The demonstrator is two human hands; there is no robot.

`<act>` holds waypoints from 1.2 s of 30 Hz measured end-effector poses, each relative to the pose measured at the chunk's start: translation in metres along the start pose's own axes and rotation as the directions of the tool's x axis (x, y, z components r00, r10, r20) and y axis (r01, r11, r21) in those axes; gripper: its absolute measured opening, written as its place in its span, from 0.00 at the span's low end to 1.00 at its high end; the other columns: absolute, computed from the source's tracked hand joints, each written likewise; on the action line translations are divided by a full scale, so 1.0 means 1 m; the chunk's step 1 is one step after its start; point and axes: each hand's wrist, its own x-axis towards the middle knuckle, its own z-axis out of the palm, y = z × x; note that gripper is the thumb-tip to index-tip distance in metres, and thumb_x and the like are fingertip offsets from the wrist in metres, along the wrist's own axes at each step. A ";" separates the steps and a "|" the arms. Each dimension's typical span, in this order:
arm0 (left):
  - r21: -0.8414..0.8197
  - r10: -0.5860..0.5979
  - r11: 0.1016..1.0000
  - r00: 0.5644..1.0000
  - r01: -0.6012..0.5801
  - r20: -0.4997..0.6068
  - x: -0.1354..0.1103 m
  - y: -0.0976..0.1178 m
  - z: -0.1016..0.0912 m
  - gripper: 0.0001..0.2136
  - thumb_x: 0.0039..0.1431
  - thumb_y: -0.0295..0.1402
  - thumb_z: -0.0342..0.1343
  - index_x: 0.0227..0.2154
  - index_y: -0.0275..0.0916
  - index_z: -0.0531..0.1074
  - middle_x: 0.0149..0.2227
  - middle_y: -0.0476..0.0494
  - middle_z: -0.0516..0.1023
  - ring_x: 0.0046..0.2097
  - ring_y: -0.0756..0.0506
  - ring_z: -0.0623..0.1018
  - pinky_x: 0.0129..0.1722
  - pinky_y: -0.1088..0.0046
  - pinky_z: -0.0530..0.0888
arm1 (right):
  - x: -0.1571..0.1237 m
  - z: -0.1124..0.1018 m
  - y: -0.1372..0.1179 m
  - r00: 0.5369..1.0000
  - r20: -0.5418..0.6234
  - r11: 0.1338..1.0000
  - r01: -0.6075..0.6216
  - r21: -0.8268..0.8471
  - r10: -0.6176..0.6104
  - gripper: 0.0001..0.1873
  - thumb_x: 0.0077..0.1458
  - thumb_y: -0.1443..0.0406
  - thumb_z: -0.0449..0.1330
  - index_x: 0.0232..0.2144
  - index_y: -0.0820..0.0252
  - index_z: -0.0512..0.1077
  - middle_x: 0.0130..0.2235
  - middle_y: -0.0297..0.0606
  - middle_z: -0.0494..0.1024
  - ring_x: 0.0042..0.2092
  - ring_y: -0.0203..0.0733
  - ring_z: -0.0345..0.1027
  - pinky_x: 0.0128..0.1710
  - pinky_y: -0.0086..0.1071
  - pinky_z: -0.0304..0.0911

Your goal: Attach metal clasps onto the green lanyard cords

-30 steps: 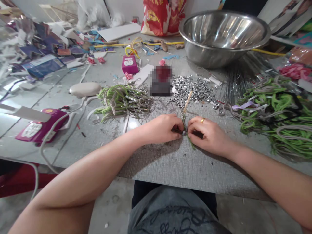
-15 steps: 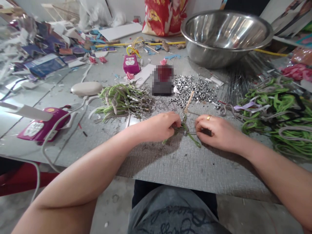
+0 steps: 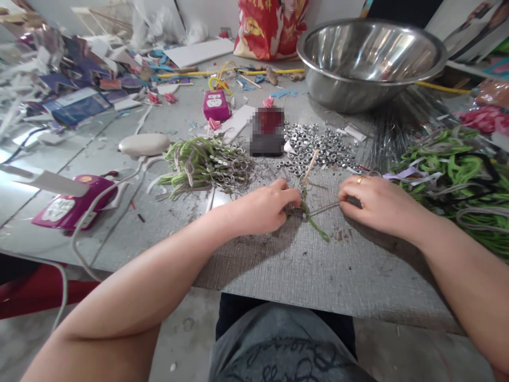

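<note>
Closed around part of a short green and grey cord piece is my left hand, its fingertips hiding some of it. My right hand, with a ring on one finger, is curled round a dark object that looks like a small handle. Between the hands a thin grey strand or shaft stretches from the cord toward the right fingers; I cannot tell which it is. Just behind the cord a thin wooden stick stands tilted. Metal nuts lie heaped beyond it.
Bundled green and grey cords lie left, with a larger cord pile at right. A steel basin stands behind. Purple boxes, a white cable, a red bag and scraps crowd the table.
My right hand has moved right, away from the cord, and the thin grey line between the hands is longer. The left hand has shifted slightly right, still at the cord.
</note>
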 end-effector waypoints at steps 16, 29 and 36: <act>0.003 0.028 1.000 0.999 -0.028 -0.031 0.004 0.000 0.004 0.11 0.51 0.25 0.49 0.38 0.38 0.71 0.38 0.45 0.66 0.34 0.51 0.70 0.37 0.74 0.67 | -0.002 -0.002 -0.008 0.975 -0.136 0.978 0.187 0.089 -0.174 0.10 0.53 0.69 0.50 0.34 0.59 0.71 0.39 0.41 0.72 0.37 0.41 0.66 0.36 0.35 0.60; 0.080 -0.043 0.995 0.990 0.054 -0.133 0.009 0.006 0.017 0.10 0.54 0.40 0.53 0.35 0.41 0.72 0.33 0.48 0.71 0.34 0.48 0.72 0.30 0.74 0.66 | 0.001 0.012 -0.029 0.925 -0.058 0.882 0.377 0.283 -0.377 0.12 0.59 0.63 0.49 0.31 0.59 0.71 0.34 0.39 0.71 0.34 0.38 0.64 0.34 0.34 0.61; 0.069 -0.044 0.996 0.988 0.055 -0.150 0.012 0.006 0.020 0.08 0.54 0.36 0.51 0.34 0.42 0.72 0.31 0.49 0.74 0.33 0.49 0.72 0.29 0.75 0.64 | 0.001 0.020 -0.043 0.950 -0.230 0.854 0.293 0.430 -0.211 0.08 0.58 0.64 0.50 0.32 0.60 0.68 0.35 0.40 0.72 0.35 0.37 0.67 0.35 0.32 0.63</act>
